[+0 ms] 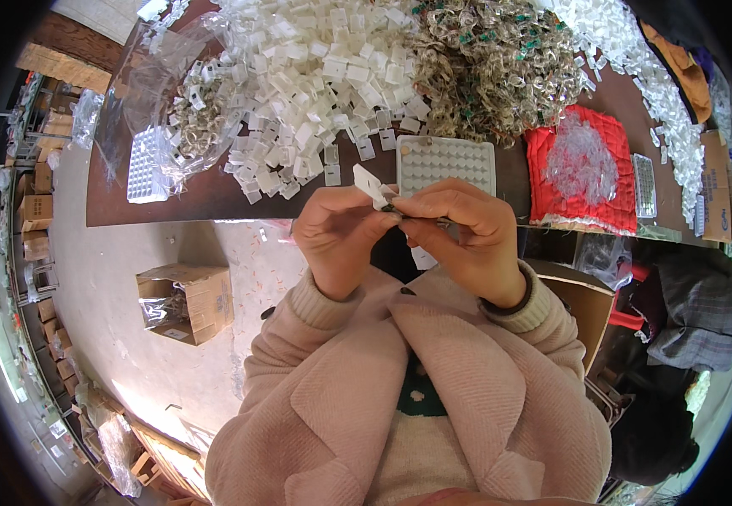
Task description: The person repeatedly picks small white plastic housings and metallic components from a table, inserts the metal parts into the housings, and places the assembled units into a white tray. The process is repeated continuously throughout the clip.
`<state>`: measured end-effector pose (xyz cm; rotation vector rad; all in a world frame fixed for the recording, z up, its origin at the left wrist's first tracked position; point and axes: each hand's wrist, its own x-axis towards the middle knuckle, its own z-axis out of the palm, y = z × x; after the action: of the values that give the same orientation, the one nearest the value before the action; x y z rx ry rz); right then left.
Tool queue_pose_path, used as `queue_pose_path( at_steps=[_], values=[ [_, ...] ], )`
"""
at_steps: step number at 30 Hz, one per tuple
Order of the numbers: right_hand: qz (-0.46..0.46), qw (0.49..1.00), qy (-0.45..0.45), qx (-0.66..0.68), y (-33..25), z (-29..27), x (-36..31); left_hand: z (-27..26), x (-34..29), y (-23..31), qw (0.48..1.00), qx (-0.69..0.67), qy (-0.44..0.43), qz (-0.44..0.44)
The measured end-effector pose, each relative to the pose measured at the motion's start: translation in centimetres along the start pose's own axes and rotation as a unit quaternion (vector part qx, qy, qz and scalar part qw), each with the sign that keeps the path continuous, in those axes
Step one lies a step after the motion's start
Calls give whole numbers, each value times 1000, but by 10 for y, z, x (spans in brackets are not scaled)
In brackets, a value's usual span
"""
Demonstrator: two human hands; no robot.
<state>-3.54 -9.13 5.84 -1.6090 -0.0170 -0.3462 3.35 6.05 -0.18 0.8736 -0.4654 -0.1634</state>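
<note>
Above the table's near edge my two hands meet, fingertips almost touching. My left hand is closed in a pinch on a small white plastic card, which sticks up at a tilt. The fingers of my right hand are pressed together at the card's lower end, on a small dark piece whose kind I cannot make out. Just beyond the hands lies a white tray with rows of hollows. A heap of similar white cards spreads to the left, and a tangled pile of small metallic, clear and green trinkets lies behind the tray.
On the brown table there are also a clear plastic bag, a white tray at left, and a red cloth bearing clear plastic bits. An open cardboard box stands on the floor.
</note>
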Motion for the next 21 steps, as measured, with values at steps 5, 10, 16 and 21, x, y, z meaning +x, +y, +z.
queue_pose_path(
  at_steps=[5,10,16,21],
  values=[
    [-26,998,40,-44,3,8,-1,8,-2,-8,998,-40,0,38],
    [-1,997,49,-67,-2,5,-3,8,-1,-7,999,-1,-23,45],
    [87,984,28,153,8,6,1,7,-5,-5,990,-128,1,-52],
    [16,999,34,20,17,15,-5,7,-5,-11,990,-119,41,-58]
  ],
)
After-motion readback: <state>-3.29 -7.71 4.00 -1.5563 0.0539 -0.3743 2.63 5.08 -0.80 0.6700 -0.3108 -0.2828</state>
